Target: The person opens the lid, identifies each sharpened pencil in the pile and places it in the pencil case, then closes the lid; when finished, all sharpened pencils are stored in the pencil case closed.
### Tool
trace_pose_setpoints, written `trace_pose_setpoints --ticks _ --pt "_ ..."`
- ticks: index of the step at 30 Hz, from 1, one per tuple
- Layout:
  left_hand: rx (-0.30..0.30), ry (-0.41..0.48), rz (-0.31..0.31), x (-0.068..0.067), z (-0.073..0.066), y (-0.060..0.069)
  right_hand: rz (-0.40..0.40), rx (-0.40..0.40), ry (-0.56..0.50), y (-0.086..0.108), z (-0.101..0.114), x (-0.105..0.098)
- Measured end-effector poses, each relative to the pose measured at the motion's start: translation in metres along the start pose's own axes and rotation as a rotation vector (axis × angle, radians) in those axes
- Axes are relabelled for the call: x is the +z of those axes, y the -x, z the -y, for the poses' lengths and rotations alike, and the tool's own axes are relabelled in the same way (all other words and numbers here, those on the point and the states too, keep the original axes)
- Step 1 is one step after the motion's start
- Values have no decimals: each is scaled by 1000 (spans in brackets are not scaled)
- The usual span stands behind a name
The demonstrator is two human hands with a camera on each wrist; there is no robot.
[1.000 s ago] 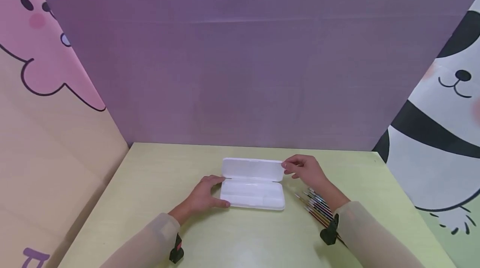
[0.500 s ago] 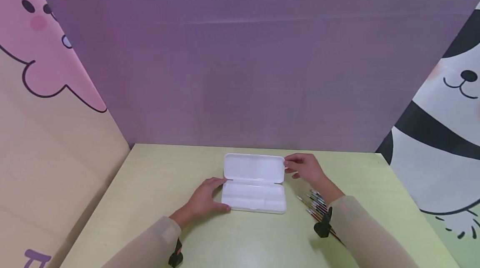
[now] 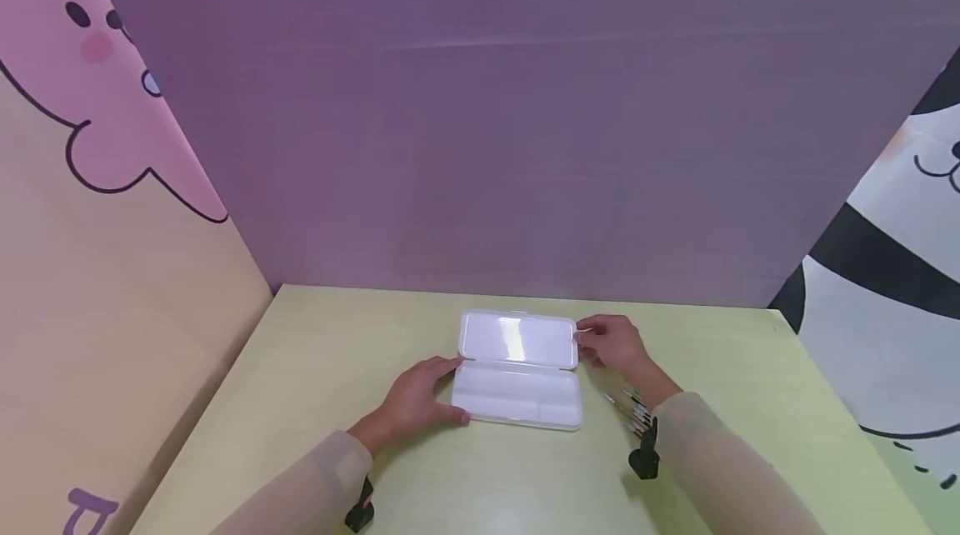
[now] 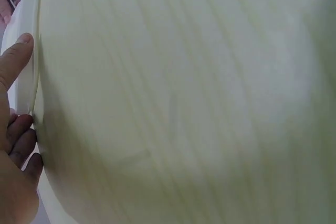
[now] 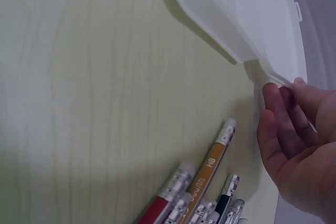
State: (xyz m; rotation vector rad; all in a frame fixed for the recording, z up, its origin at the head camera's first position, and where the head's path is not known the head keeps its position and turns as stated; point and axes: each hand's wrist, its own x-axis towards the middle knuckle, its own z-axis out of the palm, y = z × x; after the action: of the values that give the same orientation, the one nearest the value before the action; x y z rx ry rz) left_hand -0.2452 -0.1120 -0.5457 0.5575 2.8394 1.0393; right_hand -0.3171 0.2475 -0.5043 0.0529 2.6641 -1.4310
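A white plastic pencil case (image 3: 517,395) lies unfolded on the table, its lid (image 3: 491,337) tipped back on the far side. The left hand (image 3: 416,395) holds the left end of the base, thumb at the front corner and fingers toward the hinge. At the lid's right edge, the right hand (image 3: 613,345) pinches the rim between thumb and fingers, plain in the right wrist view. Several pencils (image 5: 210,166) with white eraser ends lie right of the case; the right forearm hides part of them in the head view.
The pale wood-grain table (image 3: 322,335) reaches back to a purple backdrop (image 3: 525,143). A panel with a pink cartoon figure (image 3: 120,118) stands at left, a panda panel (image 3: 885,285) at right.
The lid has swung farther back and now shows a bright reflection. The right hand has followed it, still pinching its edge. The left hand keeps its place on the base; the head view has shifted slightly.
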Motion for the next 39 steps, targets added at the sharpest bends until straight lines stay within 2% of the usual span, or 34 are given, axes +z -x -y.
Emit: trace_pose_setpoints --ticks 8,13,18,22,27,33,39 --pt "-4 2 32 2 -10 -2 36 -4 1 7 3 -13" --pt "1 -21 46 1 -10 -2 57 -64 48 9 3 -21" --pt "25 -71 49 0 -8 -1 85 -165 117 16 9 -32" --pt "43 -116 53 -1 -11 0 106 -216 167 29 16 -45" --pt "46 -133 64 -3 -12 -2 125 -247 224 46 11 -62" --pt "49 -117 88 -7 -14 -2 137 -246 260 71 -2 -81" --pt "56 -85 93 -11 -17 -3 139 -289 332 96 -22 -104"
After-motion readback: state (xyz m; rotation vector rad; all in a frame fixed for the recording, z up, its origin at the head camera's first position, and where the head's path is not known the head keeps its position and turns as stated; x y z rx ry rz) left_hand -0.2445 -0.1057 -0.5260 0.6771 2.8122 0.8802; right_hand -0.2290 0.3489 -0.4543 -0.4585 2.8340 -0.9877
